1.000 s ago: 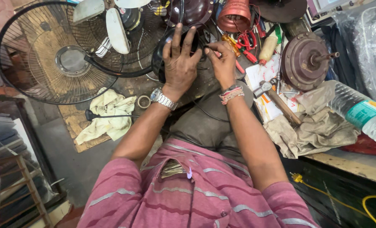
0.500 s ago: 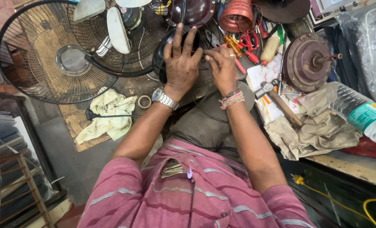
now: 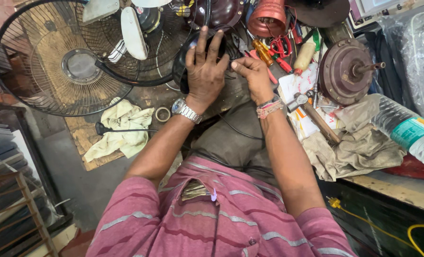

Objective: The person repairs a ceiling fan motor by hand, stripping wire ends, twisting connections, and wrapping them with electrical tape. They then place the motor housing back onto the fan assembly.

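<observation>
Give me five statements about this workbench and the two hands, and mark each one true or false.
1. The left hand lies spread over a black round housing. True.
2. The right hand grips the hammer. False: the hammer lies untouched on the bench, right of that wrist; the fingers pinch something too small to tell.
3. A wristwatch sits on the left wrist. True.
4. The fan guard lies right of both hands. False: it lies to their left.
5. The plastic bottle stands upright. False: it lies on its side at the right edge.
</observation>
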Tool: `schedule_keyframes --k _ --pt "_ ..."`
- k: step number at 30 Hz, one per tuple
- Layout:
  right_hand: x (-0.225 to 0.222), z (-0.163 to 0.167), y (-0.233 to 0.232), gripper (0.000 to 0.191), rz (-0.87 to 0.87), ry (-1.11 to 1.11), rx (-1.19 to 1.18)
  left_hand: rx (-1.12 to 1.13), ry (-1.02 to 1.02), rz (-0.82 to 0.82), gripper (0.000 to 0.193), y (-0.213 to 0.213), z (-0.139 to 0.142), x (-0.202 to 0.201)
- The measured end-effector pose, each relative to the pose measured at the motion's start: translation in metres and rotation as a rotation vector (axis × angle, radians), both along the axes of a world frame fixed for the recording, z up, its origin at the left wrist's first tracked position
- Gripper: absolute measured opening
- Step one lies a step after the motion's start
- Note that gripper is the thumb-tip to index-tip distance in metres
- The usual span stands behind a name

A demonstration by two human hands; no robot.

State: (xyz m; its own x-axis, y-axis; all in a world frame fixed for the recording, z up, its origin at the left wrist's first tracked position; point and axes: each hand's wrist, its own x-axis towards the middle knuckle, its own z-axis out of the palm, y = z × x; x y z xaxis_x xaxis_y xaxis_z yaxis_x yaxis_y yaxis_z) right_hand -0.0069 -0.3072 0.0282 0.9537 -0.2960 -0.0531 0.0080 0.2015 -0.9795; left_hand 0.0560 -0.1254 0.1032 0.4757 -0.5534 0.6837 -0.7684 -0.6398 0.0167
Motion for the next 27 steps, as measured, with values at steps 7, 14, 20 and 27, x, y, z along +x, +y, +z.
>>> schedule_keyframes --k 7,14,20,27 --pt "-0.011 0.026 0.018 0.023 -0.211 -0.139 -0.673 0.012 -0.012 0.035 0.010 -0.002 0.000 -0.002" --pt "-0.007 0.038 0.029 0.010 -0.304 -0.154 -0.612 -0.009 0.007 -0.005 0.012 -0.002 0.000 0.000" --pt "0.001 0.028 0.022 0.015 -0.248 -0.120 -0.286 0.014 -0.035 0.008 0.014 0.000 -0.002 0.001" --pt "-0.010 0.050 0.032 0.016 -0.290 -0.324 -0.957 0.032 -0.035 0.035 0.014 -0.002 -0.005 0.002"
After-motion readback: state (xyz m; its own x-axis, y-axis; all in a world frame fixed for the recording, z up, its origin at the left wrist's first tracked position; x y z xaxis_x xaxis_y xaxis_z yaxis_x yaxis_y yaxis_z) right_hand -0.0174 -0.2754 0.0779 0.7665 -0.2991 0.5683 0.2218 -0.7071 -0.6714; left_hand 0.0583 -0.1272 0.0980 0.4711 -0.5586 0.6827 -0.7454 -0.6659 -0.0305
